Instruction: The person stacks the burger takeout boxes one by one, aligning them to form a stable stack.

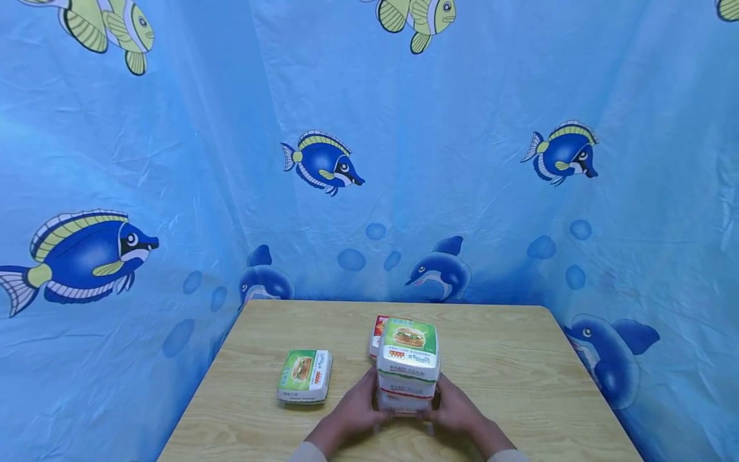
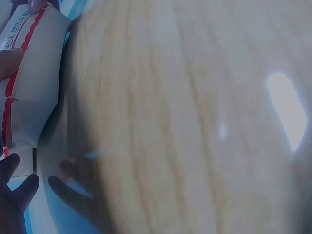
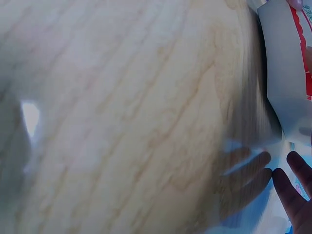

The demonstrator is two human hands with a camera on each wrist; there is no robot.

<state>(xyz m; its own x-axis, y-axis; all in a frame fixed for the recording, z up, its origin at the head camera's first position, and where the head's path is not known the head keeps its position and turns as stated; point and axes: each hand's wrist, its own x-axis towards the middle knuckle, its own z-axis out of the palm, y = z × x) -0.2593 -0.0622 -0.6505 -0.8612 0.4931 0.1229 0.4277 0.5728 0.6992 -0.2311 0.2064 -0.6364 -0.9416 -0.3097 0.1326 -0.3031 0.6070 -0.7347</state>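
A stack of burger boxes (image 1: 407, 369) stands near the front middle of the table; its top box has a green lid with a burger picture. The left hand (image 1: 359, 405) grips the stack's left side, thumb at the front. Opposite it, the right hand (image 1: 460, 407) holds the right side, thumb also in front. In the left wrist view a lower white box (image 2: 39, 73) with red scalloped trim shows near the table surface, a thumb on it. The right wrist view catches the same white box (image 3: 282, 68) with spread fingers (image 3: 290, 190) beyond it. Whether the stack touches the table, I cannot tell.
Left of the stack lies a single green and white burger box (image 1: 305, 377). Behind the stack, a red-topped box (image 1: 377, 333) is partly hidden. The wooden table (image 1: 508, 359) ends at blue curtains (image 1: 485, 96) printed with fish and dolphins.
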